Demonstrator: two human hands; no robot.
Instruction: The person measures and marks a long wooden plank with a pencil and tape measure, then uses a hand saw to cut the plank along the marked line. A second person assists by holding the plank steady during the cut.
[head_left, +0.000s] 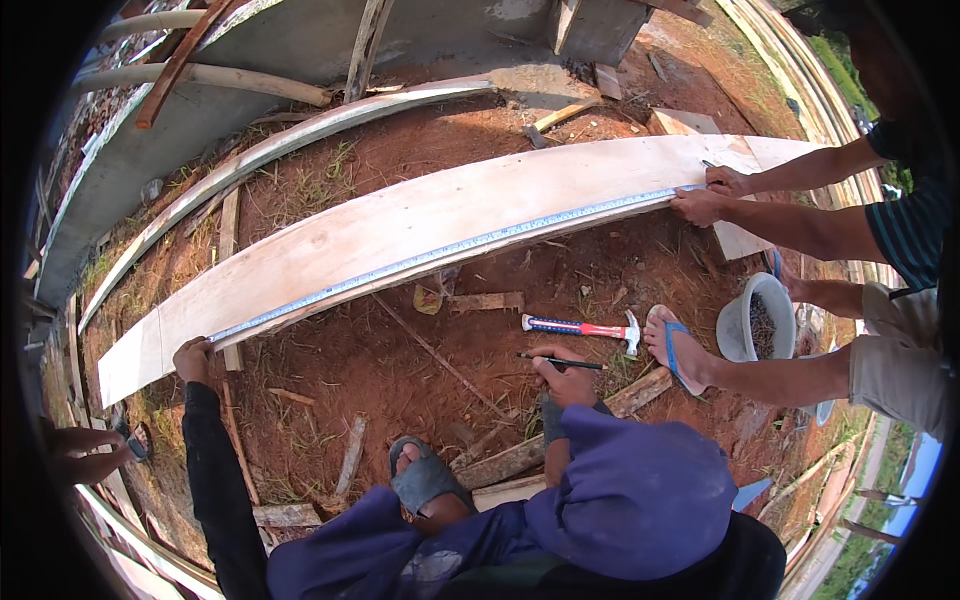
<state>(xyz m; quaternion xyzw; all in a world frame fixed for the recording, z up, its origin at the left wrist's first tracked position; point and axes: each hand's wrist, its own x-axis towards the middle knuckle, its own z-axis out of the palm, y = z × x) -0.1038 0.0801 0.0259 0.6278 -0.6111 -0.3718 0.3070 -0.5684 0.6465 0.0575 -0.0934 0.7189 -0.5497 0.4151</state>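
We mid-marking: left hand (190, 358) fingers pressed on metal straightedge (450, 250) atop plywood board (400, 215); right hand (563, 378) pinching pencil (560, 362). Next likely needs pencil at edge.

Ground was bare reddish-brown earth (400, 370) with sparse grass, in sunlight. A grey concrete slab (300, 40) lay beyond. Scrap timber offcuts (485, 300) were scattered about.

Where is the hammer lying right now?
The hammer lies on the red dirt at centre-right, between the long plywood board and the person's right hand holding a pencil.
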